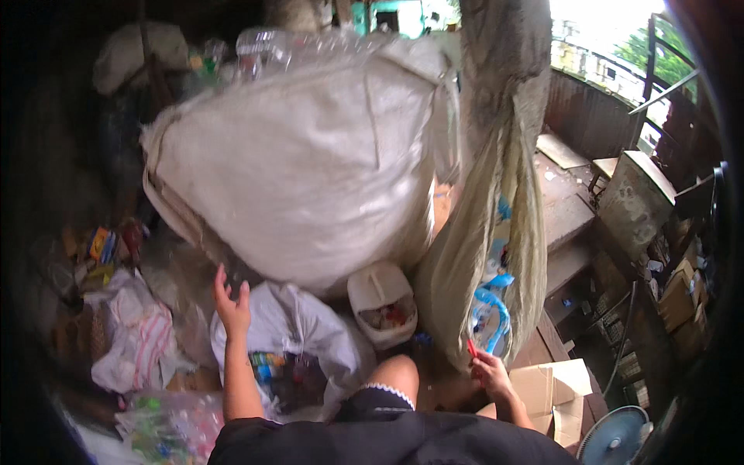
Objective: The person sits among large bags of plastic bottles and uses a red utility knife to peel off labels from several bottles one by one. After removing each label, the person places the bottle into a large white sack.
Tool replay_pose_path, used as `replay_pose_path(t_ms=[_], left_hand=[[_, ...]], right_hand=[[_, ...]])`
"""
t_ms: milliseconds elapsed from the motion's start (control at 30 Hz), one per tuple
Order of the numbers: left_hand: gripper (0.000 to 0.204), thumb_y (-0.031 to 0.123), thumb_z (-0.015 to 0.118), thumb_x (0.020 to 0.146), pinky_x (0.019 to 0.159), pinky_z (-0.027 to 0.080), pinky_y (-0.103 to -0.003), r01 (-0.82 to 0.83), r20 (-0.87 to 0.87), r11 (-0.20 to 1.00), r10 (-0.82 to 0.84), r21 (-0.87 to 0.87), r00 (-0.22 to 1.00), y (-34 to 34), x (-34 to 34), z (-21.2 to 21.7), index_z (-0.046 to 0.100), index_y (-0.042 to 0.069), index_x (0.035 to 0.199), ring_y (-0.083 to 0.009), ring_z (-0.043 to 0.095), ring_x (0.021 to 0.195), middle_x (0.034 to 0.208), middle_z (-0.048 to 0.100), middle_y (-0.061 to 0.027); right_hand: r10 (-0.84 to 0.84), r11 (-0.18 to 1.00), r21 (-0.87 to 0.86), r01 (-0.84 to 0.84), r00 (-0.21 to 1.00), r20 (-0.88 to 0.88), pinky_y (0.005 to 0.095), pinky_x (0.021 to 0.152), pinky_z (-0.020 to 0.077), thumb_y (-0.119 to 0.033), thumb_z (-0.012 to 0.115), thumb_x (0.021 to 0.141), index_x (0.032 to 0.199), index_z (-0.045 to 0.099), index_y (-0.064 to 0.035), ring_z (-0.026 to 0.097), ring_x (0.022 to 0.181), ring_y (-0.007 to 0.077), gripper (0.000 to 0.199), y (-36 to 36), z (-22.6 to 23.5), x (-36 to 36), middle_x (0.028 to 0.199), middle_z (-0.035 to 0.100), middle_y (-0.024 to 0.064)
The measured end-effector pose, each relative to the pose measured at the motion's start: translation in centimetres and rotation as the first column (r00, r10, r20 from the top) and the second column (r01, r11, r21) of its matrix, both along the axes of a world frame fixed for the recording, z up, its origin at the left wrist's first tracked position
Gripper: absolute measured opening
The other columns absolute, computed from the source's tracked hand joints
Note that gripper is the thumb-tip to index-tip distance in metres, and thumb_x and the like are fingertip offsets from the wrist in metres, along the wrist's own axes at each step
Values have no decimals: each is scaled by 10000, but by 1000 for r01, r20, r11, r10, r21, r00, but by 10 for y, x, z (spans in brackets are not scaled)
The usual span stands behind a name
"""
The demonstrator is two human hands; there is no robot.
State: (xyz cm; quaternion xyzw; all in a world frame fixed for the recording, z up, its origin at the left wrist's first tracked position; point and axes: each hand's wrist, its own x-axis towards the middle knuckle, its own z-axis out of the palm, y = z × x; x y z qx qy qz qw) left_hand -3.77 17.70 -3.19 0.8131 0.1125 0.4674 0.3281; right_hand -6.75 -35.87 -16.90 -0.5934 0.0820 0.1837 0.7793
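My left hand (232,304) is raised with its fingers apart and nothing in it, above the edge of an open white sack (294,310) that has plastic bottles (267,366) inside. My right hand (494,373) is closed on a small slim red object (472,349) whose exact kind I cannot make out. It is at the lower part of a hanging beige woven sack (449,271). Blue and clear plastic pieces (493,304) show through the sack's opening, just above that hand. Between my hands stands a cut white plastic jug (380,288) with small scraps in it.
A huge stuffed white sack (302,155) fills the middle. Clear bags of bottles (174,426) and a crumpled striped sack (136,333) lie to the left. At the lower right are a cardboard box (546,384) and a round fan (614,442). Wooden steps (570,229) lie beyond.
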Motion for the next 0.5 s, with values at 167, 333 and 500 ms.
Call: replay_pose_path(t_ms=[167, 333, 500], left_hand=[[479, 111, 678, 751, 878, 435, -327, -374, -261, 769, 274, -519, 926, 110, -113, -263, 525, 29, 1197, -272, 567, 1020, 1180, 563, -149], [360, 75, 652, 760, 868, 443, -314, -556, -564, 672, 243, -489, 789, 95, -176, -365, 587, 19, 1109, -224, 587, 985, 1083, 619, -115], [452, 165, 700, 699, 865, 465, -345, -582, -755, 664, 39, -470, 654, 73, -184, -447, 591, 23, 1114, -256, 598, 1002, 1073, 628, -152]], right_hand=[[115, 993, -39, -116, 993, -14, 228, 540, 420, -225, 588, 866, 1230, 504, -62, 505, 631, 98, 407, 13, -30, 4, 847, 564, 9], [80, 979, -186, -85, 996, -31, 206, 523, 434, -133, 498, 918, 1256, 471, -57, 507, 618, 68, 347, 57, 2, -1, 846, 576, 30], [43, 940, -335, -59, 998, -56, 190, 539, 409, -130, 499, 919, 1256, 469, -50, 488, 634, 55, 348, 62, -5, -6, 841, 540, -2]])
